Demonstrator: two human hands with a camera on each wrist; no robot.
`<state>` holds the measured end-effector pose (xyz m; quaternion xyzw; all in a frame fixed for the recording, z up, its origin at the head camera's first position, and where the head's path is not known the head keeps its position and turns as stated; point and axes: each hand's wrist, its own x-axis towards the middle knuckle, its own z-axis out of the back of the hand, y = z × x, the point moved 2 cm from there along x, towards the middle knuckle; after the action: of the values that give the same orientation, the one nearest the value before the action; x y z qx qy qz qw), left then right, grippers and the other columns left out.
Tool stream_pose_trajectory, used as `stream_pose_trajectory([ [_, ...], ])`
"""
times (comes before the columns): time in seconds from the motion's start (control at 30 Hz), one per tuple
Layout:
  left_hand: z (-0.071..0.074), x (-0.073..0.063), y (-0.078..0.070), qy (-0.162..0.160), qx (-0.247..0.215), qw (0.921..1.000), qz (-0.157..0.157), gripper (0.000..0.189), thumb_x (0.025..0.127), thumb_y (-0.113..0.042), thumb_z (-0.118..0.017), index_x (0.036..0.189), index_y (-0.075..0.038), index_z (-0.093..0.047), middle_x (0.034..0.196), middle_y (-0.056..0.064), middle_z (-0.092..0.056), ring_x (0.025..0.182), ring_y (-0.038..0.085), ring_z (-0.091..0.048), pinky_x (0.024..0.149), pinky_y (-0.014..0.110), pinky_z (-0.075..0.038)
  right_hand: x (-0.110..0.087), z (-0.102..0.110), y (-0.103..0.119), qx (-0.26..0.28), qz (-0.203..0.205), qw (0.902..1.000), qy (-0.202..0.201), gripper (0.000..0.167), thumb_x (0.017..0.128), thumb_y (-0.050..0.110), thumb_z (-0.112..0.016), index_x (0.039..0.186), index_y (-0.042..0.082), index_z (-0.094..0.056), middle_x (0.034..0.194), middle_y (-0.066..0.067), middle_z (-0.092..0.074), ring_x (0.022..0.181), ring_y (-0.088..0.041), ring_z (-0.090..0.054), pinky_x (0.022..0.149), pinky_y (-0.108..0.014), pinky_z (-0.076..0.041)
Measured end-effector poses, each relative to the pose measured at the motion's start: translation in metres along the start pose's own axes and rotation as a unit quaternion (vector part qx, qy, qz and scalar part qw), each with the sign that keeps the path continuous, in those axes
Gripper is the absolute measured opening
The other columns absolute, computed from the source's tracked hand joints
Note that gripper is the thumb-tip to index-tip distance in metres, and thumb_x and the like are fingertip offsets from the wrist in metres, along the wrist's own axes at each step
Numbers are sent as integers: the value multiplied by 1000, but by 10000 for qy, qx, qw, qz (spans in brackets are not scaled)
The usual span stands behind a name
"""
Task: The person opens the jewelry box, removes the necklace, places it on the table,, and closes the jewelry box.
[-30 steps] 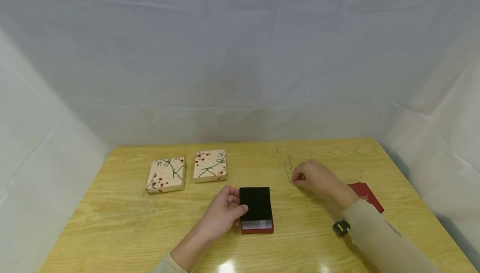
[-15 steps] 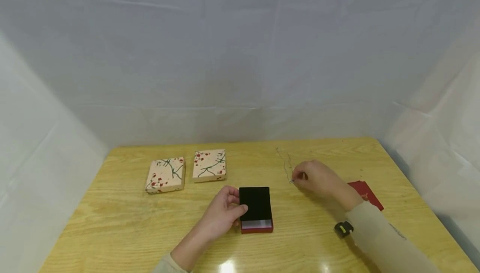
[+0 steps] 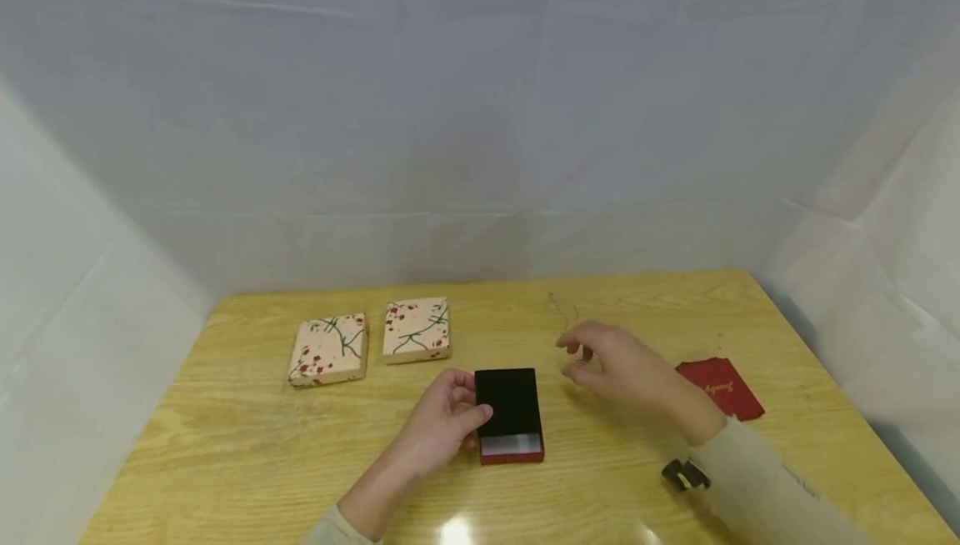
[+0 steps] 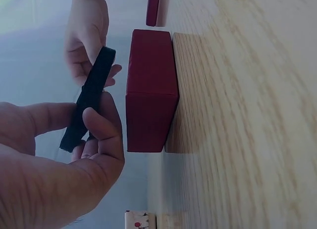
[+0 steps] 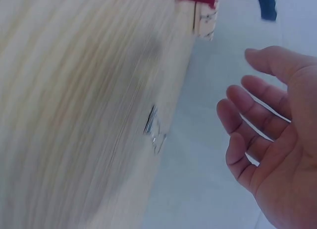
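My left hand (image 3: 438, 420) holds a thin black pad (image 3: 508, 402) between thumb and fingers. Below the pad is a small red box (image 3: 514, 458), its whitish inside showing at the near end. From the side, in the left wrist view, the pad (image 4: 89, 102) is tilted and apart from the red box (image 4: 151, 85). My right hand (image 3: 618, 366) hovers right of the box, fingers loosely bent and spread, holding nothing. A fine silvery chain (image 3: 567, 307) lies on the table beyond it, partly hidden by the fingers; the right wrist view shows the chain (image 5: 155, 127) apart from the hand.
Two cream boxes with a red-blossom print, a left one (image 3: 328, 349) and a right one (image 3: 417, 329), sit at the back left. Beside my right forearm lies a red pouch (image 3: 722, 387) with gold lettering. White sheeting (image 3: 480, 153) encloses the wooden table.
My right hand has let go of the chain's near end, spread its fingers and shifted slightly left. More of the red pouch shows. My left hand keeps its hold on the pad.
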<state>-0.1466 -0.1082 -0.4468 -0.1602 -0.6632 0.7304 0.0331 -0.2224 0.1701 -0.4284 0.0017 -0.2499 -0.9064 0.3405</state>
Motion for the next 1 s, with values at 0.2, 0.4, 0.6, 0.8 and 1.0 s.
stream_pose_trajectory([
  [0.2,0,1,-2,-56,-37,10000,-1,41,98,-5,-70,128,3,-45,112,16,-63,81,22,-59,67,33,-55,-6,-6,18,572,131,9983,8,51,97,27,-79,142,11,-62,126,-3,-66,102,-21,-62,87,-46,-59],
  [0.4,1,2,-4,-89,-140,9998,-54,43,98,-4,-70,131,3,-44,112,17,-62,78,21,-58,67,33,-55,-10,-14,30,793,281,9963,172,75,91,34,-85,154,12,-50,140,1,-58,111,-22,-58,91,-46,-57],
  [0.6,1,2,-6,-89,-167,9998,-43,47,98,-6,-70,135,2,-42,112,16,-63,79,21,-58,67,34,-54,-9,-24,40,425,447,9980,112,96,82,47,-92,159,15,-44,147,0,-52,121,-24,-60,100,-44,-57],
  [0.8,2,4,-7,14,-174,9998,-34,47,99,-7,-70,135,1,-41,107,14,-65,80,20,-60,69,35,-54,-8,-31,44,272,567,9980,-77,90,83,43,-92,156,15,-48,146,2,-53,122,-21,-61,103,-44,-55],
  [1.0,6,1,-6,-163,399,9989,-169,49,98,-17,-75,135,0,-48,122,16,-63,96,25,-65,77,42,-58,-9,-32,44,188,627,9978,-115,88,83,45,-92,153,13,-51,141,3,-55,116,-18,-62,99,-40,-57],
])
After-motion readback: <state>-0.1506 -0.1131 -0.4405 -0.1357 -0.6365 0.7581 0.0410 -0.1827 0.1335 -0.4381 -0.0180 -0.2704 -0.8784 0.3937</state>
